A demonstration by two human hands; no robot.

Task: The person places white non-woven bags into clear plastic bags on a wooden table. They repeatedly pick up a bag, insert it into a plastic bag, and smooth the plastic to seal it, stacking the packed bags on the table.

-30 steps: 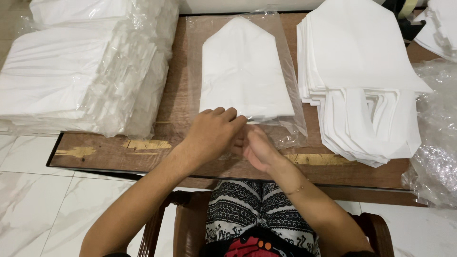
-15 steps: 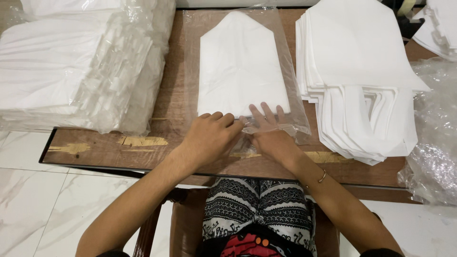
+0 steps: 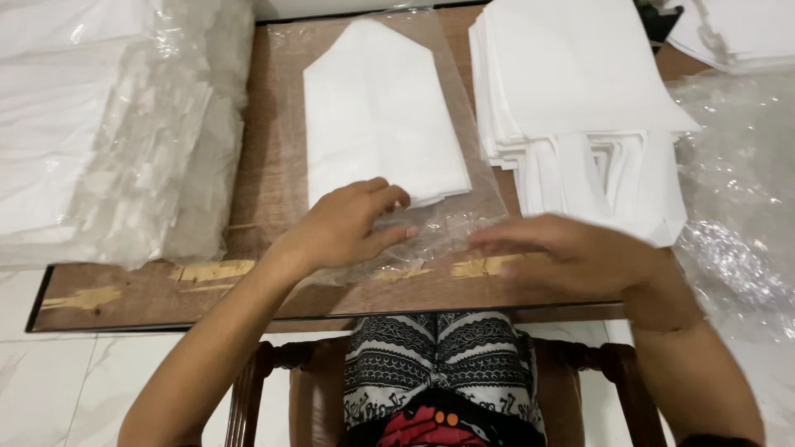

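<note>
Our left hand (image 3: 348,228) lies palm down with its fingers loosely curled on the near, open end of a clear plastic sleeve (image 3: 464,207). The fingertips press the crinkled film flat against the wooden table (image 3: 265,165); nothing is pinched between them, so this reads as a pin-down to keep the film from sliding, not a grasp.

Our right hand (image 3: 571,252) hovers open and flat just right of the sleeve's mouth. Its fingers are blurred, and we cannot tell whether they touch the film or the table.

Inside the sleeve lies a folded white bag (image 3: 381,116), its pointed end away from us and its square end close to our left fingertips. It sits fully within the film, and the loose flap of plastic nearest us is empty.

To the right, just beside the sleeve, a stack of white bags (image 3: 571,91) lies unwrapped with handles toward us, in easy reach of our right hand. To the left, well apart, sits a pile of wrapped bags (image 3: 108,124). More crumpled plastic (image 3: 737,207) sits at the far right.
</note>
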